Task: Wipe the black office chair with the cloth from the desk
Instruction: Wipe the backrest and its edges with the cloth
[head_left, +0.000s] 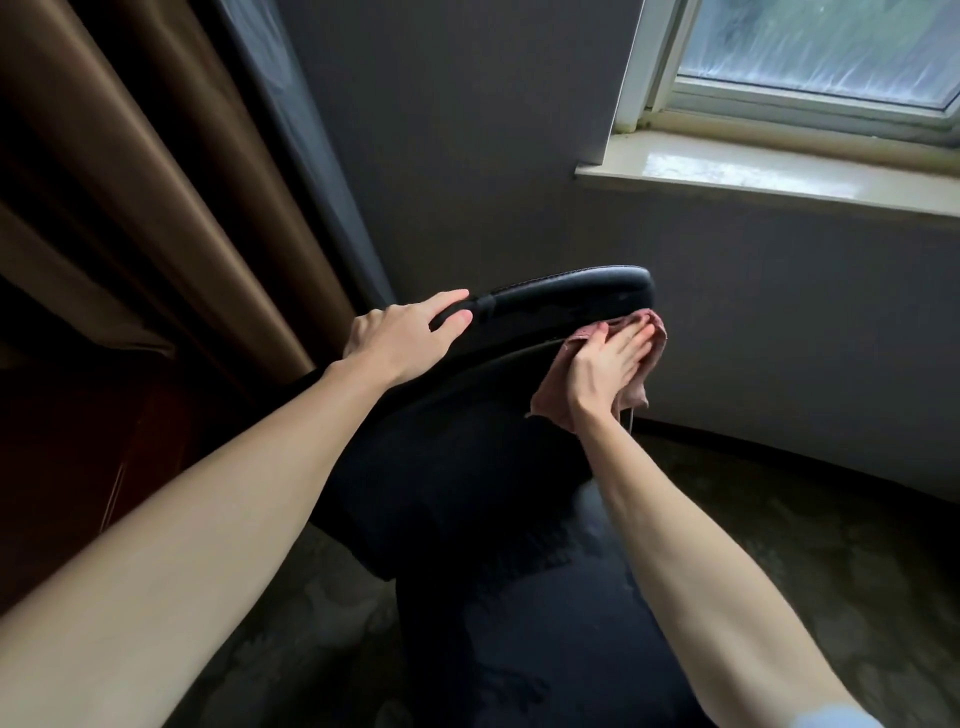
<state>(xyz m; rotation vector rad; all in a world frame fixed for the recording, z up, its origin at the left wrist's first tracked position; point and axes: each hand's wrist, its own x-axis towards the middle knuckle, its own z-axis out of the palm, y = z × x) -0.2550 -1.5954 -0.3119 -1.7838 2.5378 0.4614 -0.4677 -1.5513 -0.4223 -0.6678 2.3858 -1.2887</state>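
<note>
Flat, straight right-hand fingers press a pink cloth against the black office chair top edge; the left hand grips that edge beside it.

wall close behind chair, curtain left

The black office chair fills the middle of the view, seen from above, its broad dark backrest running from near to far. Its padded top edge, glossy and leather-like with a stitched seam, runs left to right at the far end. A crumpled dusty-pink cloth lies against the right end of the chair just below that edge, pressed flat under the right hand, with loose corners hanging down.
</note>
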